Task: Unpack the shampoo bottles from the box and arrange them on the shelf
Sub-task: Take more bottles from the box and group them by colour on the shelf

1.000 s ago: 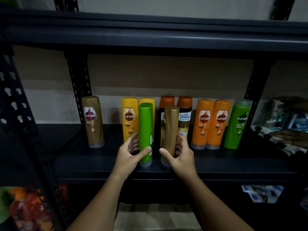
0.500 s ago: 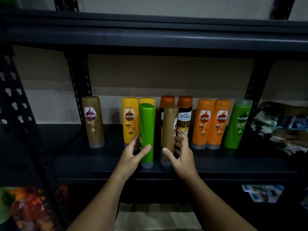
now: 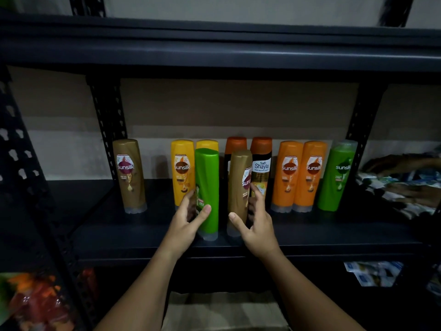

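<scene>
On the dark metal shelf (image 3: 143, 232) a row of shampoo bottles stands upright at the back: a gold one (image 3: 130, 175), two yellow (image 3: 182, 173), two black with orange caps (image 3: 261, 168), two orange (image 3: 287, 175) and a green one (image 3: 337, 175). In front of the row, my left hand (image 3: 188, 220) grips a green bottle (image 3: 208, 187) and my right hand (image 3: 256, 218) grips a gold bottle (image 3: 238, 187). Both bottles stand on the shelf, turned partly sideways with their labels only half showing.
An upper shelf board (image 3: 214, 51) overhangs the bottles. Perforated uprights (image 3: 107, 115) stand behind at left and right. Soft packets (image 3: 401, 185) pile at the shelf's right end. A cardboard box (image 3: 222, 311) sits below between my arms; bright packages (image 3: 35, 302) lie lower left.
Both hands have twisted their bottles on the shelf, so a strip of each label now shows. The bottles stay in the same spots.
</scene>
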{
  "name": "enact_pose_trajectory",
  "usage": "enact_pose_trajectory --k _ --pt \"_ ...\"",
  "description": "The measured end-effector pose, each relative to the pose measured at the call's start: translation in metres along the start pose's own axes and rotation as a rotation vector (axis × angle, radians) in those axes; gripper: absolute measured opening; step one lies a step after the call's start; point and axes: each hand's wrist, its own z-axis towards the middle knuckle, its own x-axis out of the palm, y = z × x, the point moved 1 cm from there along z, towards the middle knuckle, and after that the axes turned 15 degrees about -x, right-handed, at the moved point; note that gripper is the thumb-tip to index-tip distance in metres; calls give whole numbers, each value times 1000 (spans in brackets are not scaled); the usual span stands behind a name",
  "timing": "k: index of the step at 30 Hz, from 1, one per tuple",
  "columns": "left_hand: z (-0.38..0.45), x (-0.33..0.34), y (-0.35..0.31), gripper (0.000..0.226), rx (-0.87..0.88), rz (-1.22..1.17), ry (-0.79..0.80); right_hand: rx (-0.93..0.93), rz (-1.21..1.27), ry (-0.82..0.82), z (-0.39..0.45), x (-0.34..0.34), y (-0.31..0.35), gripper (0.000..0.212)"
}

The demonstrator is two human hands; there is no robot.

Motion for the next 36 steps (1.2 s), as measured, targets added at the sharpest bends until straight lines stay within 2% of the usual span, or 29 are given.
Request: enact_pose_trajectory --k 2,6,10,15,21,23,25,30,36 --pt "0 1 0 48 15 -4 -12 1 -14 -3 0 0 -1 85" --pt "1 4 1 59 -4 7 -31 24 -44 -29 2 3 -1 89" --pt "-1 2 1 68 -22 -89 6 26 -76 -38 2 3 -3 93" --pt "-3 3 1 49 -19 -23 -22 51 -41 -24 0 1 -6 98" --pt "0 1 2 72 -40 14 -52 56 -42 -65 1 3 -6 103" --pt "-1 1 3 67 -36 51 -54 57 -41 -60 1 3 -7 106" --pt "-2 3 2 62 -29 59 -59 57 -43 -56 1 4 -9 106" --pt "0 1 3 74 -27 53 -71 64 -46 -58 2 5 -12 105" --pt "-3 2 0 69 -28 41 -76 58 -60 -57 3 5 -11 100"
